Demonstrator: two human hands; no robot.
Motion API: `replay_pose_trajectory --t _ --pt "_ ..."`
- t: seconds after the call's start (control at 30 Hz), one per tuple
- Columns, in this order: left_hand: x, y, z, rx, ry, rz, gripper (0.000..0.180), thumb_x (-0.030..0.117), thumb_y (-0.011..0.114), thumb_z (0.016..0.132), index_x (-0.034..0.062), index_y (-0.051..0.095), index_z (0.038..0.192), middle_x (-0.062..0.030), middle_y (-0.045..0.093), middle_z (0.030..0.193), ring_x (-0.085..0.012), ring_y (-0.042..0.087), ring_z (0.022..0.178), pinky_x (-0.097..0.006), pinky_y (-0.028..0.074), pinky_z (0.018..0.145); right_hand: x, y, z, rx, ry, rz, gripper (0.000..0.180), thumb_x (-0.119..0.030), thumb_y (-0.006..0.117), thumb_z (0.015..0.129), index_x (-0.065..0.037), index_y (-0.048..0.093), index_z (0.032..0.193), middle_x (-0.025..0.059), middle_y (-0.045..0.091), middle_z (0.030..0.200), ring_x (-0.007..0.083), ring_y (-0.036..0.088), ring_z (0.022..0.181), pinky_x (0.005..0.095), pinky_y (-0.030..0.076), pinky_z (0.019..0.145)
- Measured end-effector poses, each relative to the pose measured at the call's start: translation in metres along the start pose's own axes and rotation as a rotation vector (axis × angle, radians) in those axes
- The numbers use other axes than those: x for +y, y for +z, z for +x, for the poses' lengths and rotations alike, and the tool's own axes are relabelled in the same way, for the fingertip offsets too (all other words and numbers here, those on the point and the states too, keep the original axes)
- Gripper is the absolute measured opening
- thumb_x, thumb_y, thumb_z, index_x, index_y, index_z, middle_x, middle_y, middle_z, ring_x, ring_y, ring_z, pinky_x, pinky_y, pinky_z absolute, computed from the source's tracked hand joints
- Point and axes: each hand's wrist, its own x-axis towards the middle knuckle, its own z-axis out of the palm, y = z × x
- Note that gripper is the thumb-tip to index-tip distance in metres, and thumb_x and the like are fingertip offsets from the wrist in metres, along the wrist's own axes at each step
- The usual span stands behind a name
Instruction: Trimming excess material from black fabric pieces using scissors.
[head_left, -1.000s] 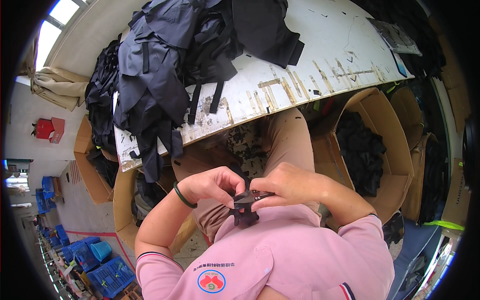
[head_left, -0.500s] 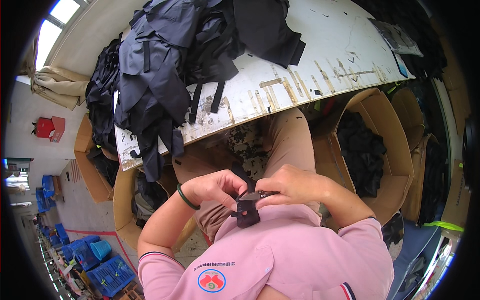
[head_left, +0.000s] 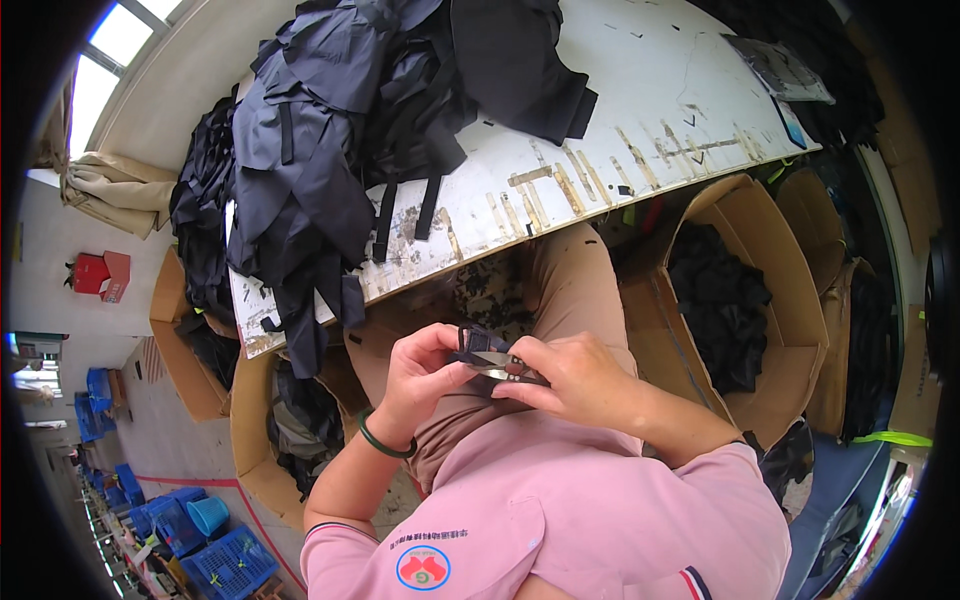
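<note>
Above my lap, my left hand (head_left: 422,378) pinches a small black fabric piece (head_left: 482,341) between thumb and fingers. My right hand (head_left: 580,375) is closed around a pair of thread snips (head_left: 512,368) with dark handles and shiny metal blades. The blades point left and lie against the near side of the fabric, close to my left thumb. They look slightly apart. Whether a thread or edge lies between them is too small to tell.
A white worktable (head_left: 640,150) with worn tape marks stands ahead, bearing a heap of black fabric pieces (head_left: 320,150). Cardboard boxes of black cloth stand on the right (head_left: 790,330) and left (head_left: 255,440). Blue crates (head_left: 230,565) sit on the floor at far left.
Both hands have moved slightly up and away from my body. The fabric piece, which hung below my fingers, now shows above the snips, and the blades are seen more plainly.
</note>
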Motion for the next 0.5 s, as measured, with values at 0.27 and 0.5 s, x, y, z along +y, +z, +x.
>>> replay_pose_trajectory --t 0.27,0.5 --pt "-0.0049 -0.0026 -0.0031 -0.027 0.051 0.101 0.013 -0.009 0.064 0.081 -0.0010 0.061 0.090 -0.0067 0.062 0.097 -0.0115 0.057 0.092 -0.025 0.045 0.083 -0.0022 -0.0056 -0.0002 -0.074 0.152 0.202 0.033 -0.033 0.073 0.081 -0.005 0.057 0.089 0.0128 0.063 0.068 0.0334 0.062 0.060 0.0385 0.047 0.055" --pt "-0.0056 0.0024 -0.0024 0.002 0.086 0.116 0.012 -0.008 0.065 0.080 -0.0002 0.060 0.089 -0.0073 0.063 0.093 -0.0132 0.060 0.086 -0.027 0.048 0.079 -0.0019 -0.0011 0.0014 -0.048 0.091 0.111 0.036 -0.038 0.068 0.084 -0.006 0.055 0.091 0.0124 0.066 0.072 0.0340 0.063 0.062 0.0417 0.049 0.055"
